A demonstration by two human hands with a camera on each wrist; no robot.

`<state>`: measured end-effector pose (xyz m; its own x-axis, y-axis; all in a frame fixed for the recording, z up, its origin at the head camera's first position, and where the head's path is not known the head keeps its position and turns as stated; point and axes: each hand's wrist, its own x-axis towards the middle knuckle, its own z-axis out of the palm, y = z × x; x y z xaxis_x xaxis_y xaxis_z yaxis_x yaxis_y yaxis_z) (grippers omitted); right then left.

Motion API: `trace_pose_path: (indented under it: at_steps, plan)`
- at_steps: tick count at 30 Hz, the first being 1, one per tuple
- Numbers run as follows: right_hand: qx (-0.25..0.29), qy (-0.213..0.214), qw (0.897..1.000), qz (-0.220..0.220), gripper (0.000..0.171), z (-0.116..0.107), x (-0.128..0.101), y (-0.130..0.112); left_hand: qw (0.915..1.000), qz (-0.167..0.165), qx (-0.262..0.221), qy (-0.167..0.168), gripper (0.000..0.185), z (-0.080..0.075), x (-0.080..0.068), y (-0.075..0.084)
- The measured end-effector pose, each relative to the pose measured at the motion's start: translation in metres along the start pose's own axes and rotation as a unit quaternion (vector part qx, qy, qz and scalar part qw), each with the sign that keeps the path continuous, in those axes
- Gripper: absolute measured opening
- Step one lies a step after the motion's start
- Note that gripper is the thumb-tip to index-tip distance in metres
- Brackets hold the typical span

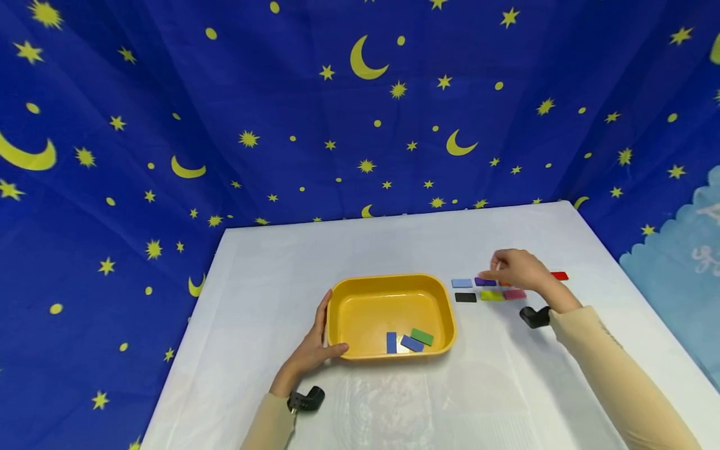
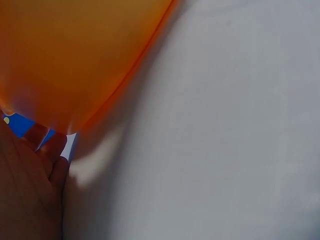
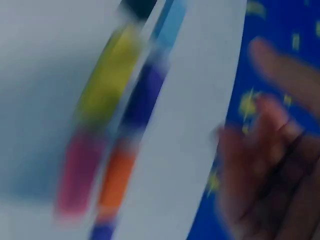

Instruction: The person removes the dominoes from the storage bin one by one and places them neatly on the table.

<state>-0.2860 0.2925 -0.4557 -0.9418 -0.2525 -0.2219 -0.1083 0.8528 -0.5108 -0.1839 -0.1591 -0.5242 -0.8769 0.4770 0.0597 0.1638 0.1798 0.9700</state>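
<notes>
My left hand [image 1: 315, 344] holds a yellow plastic tub [image 1: 360, 312] at its left end, thumb over the front rim and fingers along the outer wall. Inside lie two blue blocks [image 1: 391, 342] and a green block [image 1: 422, 337]. Above two rows of flat coloured blocks is my right hand [image 1: 520, 269], fingers loosely bent with nothing seen between them. Below it in the right wrist view, blurred, are a yellow block [image 3: 110, 75], a pink block [image 3: 80, 172], a purple block [image 3: 145, 95] and an orange block [image 3: 117, 180].
A light blue block [image 1: 462, 283] and a black block [image 1: 465, 297] form the rows' left end, beside the tub's right rim. A red block [image 1: 559, 275] lies at the right end. Behind the white table [image 1: 281, 262] hangs a blue star-patterned curtain [image 1: 315, 112].
</notes>
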Motion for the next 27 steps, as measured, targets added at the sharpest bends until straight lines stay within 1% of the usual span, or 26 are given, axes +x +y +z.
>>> trace_pose_path:
  at_steps: [1,2,3,4,6,7,9,11,12,14,15,16,19,20,24,26,27]
  plan:
    - [0.016,-0.01,0.999,-0.045,0.035,0.005,0.006,-0.015,1.0,-0.001,0.001,0.002,0.107,-0.001,0.0,0.0]
    - [0.028,-0.024,0.995,-0.091,0.032,0.01,0.012,-0.031,1.0,0.001,-0.001,0.002,0.107,-0.001,0.0,0.001]
    - [0.037,-0.045,0.989,-0.135,0.031,0.016,0.017,-0.046,1.0,0.001,-0.001,0.001,0.107,-0.001,0.0,0.001]
    - [0.044,-0.069,0.981,-0.177,0.031,0.022,0.022,-0.061,1.0,0.001,-0.001,0.001,0.107,-0.002,0.0,0.001]
    - [0.036,-0.125,0.965,-0.228,0.031,0.034,0.03,-0.086,1.0,0.0,-0.004,0.0,0.108,-0.001,0.001,0.001]
    - [0.018,-0.146,0.959,-0.244,0.032,0.04,0.033,-0.096,1.0,-0.001,-0.005,0.0,0.108,-0.001,0.001,0.001]
    - [-0.032,-0.187,0.952,-0.242,0.033,0.051,0.038,-0.114,1.0,-0.002,-0.005,0.0,0.108,0.0,0.002,0.001]
    - [-0.09,-0.23,0.944,-0.22,0.031,0.062,0.041,-0.125,1.0,-0.009,-0.004,0.002,0.108,0.001,0.001,0.001]
    - [-0.117,-0.246,0.939,-0.209,0.031,0.067,0.042,-0.13,0.9999,-0.012,-0.002,0.002,0.109,0.001,0.0,0.001]
    - [-0.161,-0.264,0.932,-0.191,0.03,0.075,0.044,-0.136,0.9999,-0.014,-0.001,0.002,0.109,0.001,0.001,0.001]
    - [-0.178,-0.267,0.928,-0.19,0.03,0.077,0.045,-0.139,0.9999,-0.013,0.0,0.003,0.109,0.0,0.001,0.001]
    - [-0.192,-0.266,0.927,-0.183,0.03,0.08,0.044,-0.141,0.9999,-0.014,-0.002,0.005,0.109,0.001,0.0,0.002]
    - [-0.217,-0.261,0.927,-0.157,0.03,0.086,0.044,-0.148,0.9999,-0.008,-0.004,0.009,0.108,0.0,0.0,0.002]
    - [-0.228,-0.261,0.925,-0.153,0.03,0.088,0.043,-0.149,0.9999,-0.007,-0.004,0.011,0.108,0.0,0.0,0.002]
    - [-0.274,-0.274,0.912,-0.137,0.029,0.098,0.044,-0.155,0.9999,-0.006,-0.004,0.008,0.108,0.0,0.0,0.0]
    - [-0.292,-0.275,0.905,-0.141,0.029,0.1,0.044,-0.156,1.0,-0.004,-0.003,0.004,0.107,0.001,0.001,-0.001]
    - [-0.294,-0.277,0.904,-0.14,0.027,0.101,0.044,-0.157,1.0,-0.001,-0.003,0.004,0.107,0.001,0.001,-0.002]
